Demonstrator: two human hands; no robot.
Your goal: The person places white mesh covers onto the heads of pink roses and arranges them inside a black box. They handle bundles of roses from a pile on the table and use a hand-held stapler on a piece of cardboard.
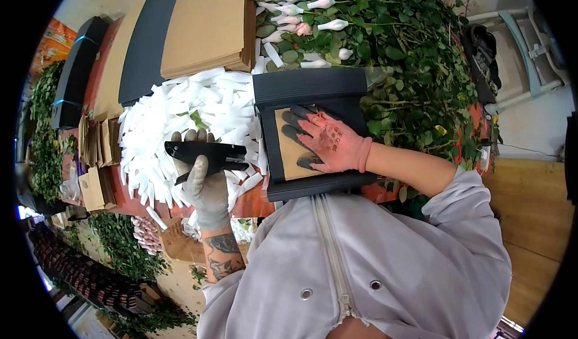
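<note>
My left hand [208, 185], in a grey-white glove, is wrapped round a black stapler [211, 155] above a heap of white foam sleeves [211, 107]. My right hand [330, 141], in a red glove with dark fingers, lies flat with its fingers spread. It rests on a brown cardboard piece [289, 152], and that piece lies on black corrugated sheeting [310, 86]. The sheeting has a raised fold at its far edge and another along its near edge. My right palm and the cardboard under it are hidden.
Brown cardboard sheets [208, 23] are stacked beyond the sleeves, beside a black sheet [147, 44]. Sleeved roses [289, 11] with leafy stems [397, 56] cover the far right. Small cardboard pieces [99, 140] stand at the left. A metal-framed chair [530, 50] is at the far right.
</note>
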